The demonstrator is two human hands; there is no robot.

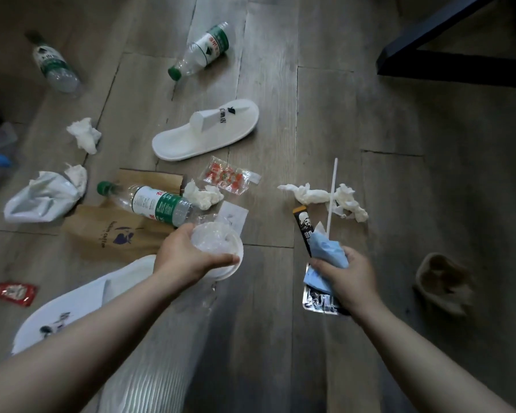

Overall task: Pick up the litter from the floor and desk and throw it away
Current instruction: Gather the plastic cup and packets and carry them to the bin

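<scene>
- Left hand [191, 257]: fingers curled round a white cup [239, 248] stuffed with crumpled clear plastic [213, 239], held low over the floor [265, 308].
- Right hand [347, 275]: clenched on a bundle of blue paper [328, 251], a black sachet [304, 228], a white straw [332, 195] and a foil wrapper [319, 302].
- Progress, as judged: early. Both hands are loaded, and nothing shows any item binned.
- Outstanding on the floor: near bottle [149, 202] lying on a brown paper bag [113, 234]; middle bottle [203, 49]; far-left bottle [57, 67]; tissue behind the straw [310, 195]; tissue by the near bottle [201, 195]; tissue at left [84, 134]; white plastic bag [42, 198]; sweet wrapper [230, 177]; red sachet [14, 293].
- Two white slippers [206, 129] lie among the litter. Whether they count as litter cannot be determined.
- Not in view: any bin and the desk top. Only a dark frame [459, 34] shows at upper right.
- Unclear: a brownish object [441, 281] at right is blurred, and the left edge is too dim to identify anything there.
</scene>
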